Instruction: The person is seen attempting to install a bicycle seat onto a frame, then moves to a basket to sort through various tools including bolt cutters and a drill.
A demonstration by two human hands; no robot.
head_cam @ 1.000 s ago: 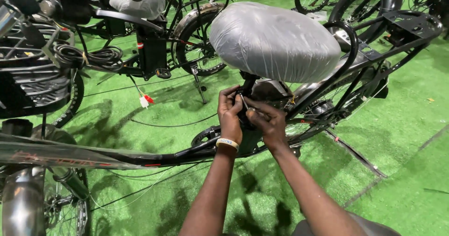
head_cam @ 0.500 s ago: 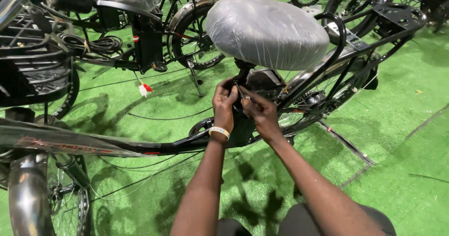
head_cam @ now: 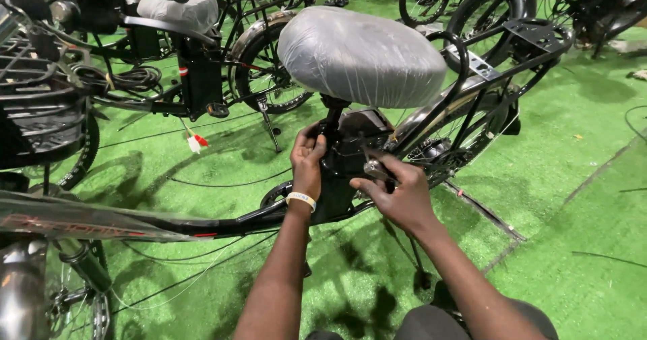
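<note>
A black bicycle stands across the view with a plastic-wrapped saddle (head_cam: pixel 360 57) on a black seat post (head_cam: pixel 332 121). My left hand (head_cam: pixel 308 163), with a pale wristband, grips the frame just below the saddle at the seat post clamp. My right hand (head_cam: pixel 397 192) holds a small metal tool or lever (head_cam: pixel 377 171) beside the black battery block (head_cam: pixel 350 151) under the saddle. The rear rack (head_cam: pixel 526 40) and rear wheel (head_cam: pixel 458 144) lie to the right.
Green artificial turf (head_cam: pixel 573 178) covers the floor. A second bicycle with a wrapped saddle (head_cam: pixel 168 10) stands behind at the left. A front basket (head_cam: pixel 40 104) with cables and a fork (head_cam: pixel 27 293) are at the near left. More wheels line the back.
My right hand has drawn away from the clamp toward the right and now holds the metal piece. The view has come closer to the saddle.
</note>
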